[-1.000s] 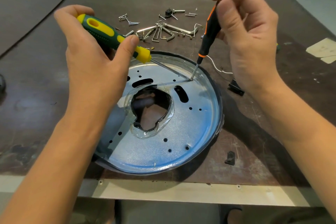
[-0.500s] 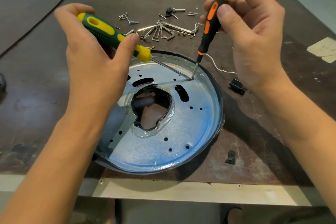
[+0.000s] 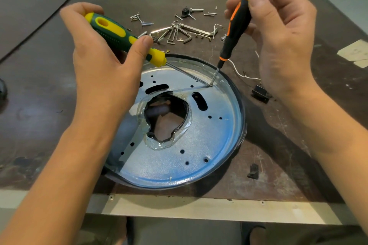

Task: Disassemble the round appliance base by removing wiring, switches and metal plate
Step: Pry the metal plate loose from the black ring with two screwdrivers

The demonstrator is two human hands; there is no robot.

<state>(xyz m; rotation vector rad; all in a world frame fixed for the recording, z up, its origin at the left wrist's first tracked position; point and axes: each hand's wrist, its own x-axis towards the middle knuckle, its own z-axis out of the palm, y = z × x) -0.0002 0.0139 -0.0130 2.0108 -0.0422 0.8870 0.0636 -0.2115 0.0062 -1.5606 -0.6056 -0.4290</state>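
The round appliance base (image 3: 237,105) lies on the table with a shiny metal plate (image 3: 199,145) inside it; the plate has a ragged middle hole and several small holes. My left hand (image 3: 103,61) grips a green-and-yellow screwdriver (image 3: 123,38) whose shaft slants down to the plate's far right edge. My right hand (image 3: 278,32) pinches the top of a black-and-orange screwdriver (image 3: 236,30), standing almost upright. Both tips meet at one spot (image 3: 210,85) by the rim.
Loose screws (image 3: 139,19), hex keys (image 3: 179,34) and a small black part (image 3: 186,13) lie behind the base. A white wire (image 3: 239,71) leads to a black switch (image 3: 260,92) on the right. Another black piece (image 3: 253,171) sits near the table's front edge (image 3: 179,207).
My right hand shifted its fingers up the black-and-orange screwdriver's handle, now pinching its top. The left hand and both tips stayed in place.
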